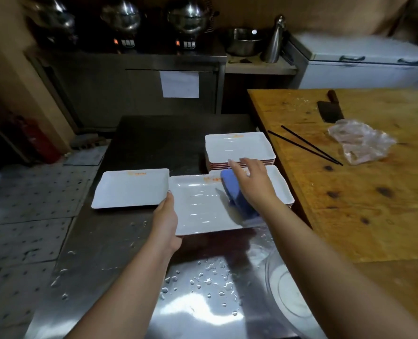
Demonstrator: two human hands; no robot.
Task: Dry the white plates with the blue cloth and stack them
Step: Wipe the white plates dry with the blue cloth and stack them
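A glossy white rectangular plate (130, 188) with a blurred orange mark on its far rim lies flat on the wet steel counter (120, 253). Just right of it, the left hand (166, 221) grips the near-left edge of a second plate (198, 206), thumb on the rim, holding it above the counter. The right hand (250, 182), fingers spread and relaxed, presses a soft blue cloth (237, 196) onto that plate's right side. Behind sits a stack of plates (238, 149) with reddish undersides. Farther right, black chopsticks (306, 145), crumpled clear plastic (359, 143) and a cleaver (330, 111) rest on the worn wooden table (374, 192).
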